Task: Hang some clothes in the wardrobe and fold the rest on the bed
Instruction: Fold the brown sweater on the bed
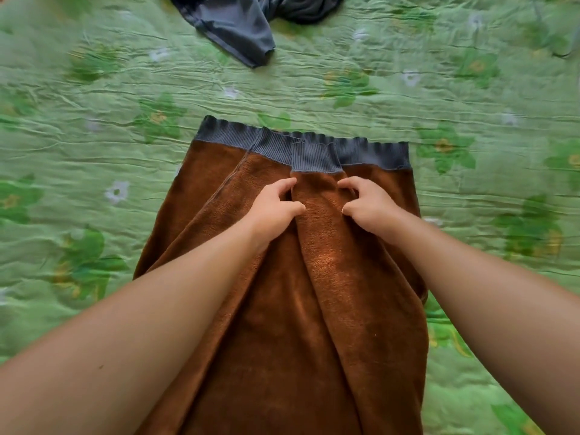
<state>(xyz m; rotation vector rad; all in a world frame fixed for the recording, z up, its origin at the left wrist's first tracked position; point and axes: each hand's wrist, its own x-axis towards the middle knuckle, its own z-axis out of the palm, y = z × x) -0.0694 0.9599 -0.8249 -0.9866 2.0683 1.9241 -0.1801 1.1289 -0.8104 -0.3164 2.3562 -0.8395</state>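
Fingers first: we are seeing the left hand [273, 211] and the right hand [368, 208] both curling in, thumbs and fingertips pinching the fleece of the brown garment [314, 309] from either side of a narrow middle strip, which is looking to us like a sleeve laid over the body. That strip is running straight between the two sets of fingers, its grey cuff [315, 158] lying just beyond the fingertips and overlapping the grey ribbed hem [376, 153] that is crossing the far edge. The garment is lying flat on the green floral bedspread [94, 120], its long axis running from the fingers back toward the person. We are judging that any fold is going to turn on that centre line, with both hands sitting equally near it, one per side. Well beyond the fingertips a dark grey garment [238, 26] is lying crumpled, cut off by the top edge. The brown garment's near end is running out of frame, the fingertips are partly sinking out of sight in the pile, and no wardrobe is showing.
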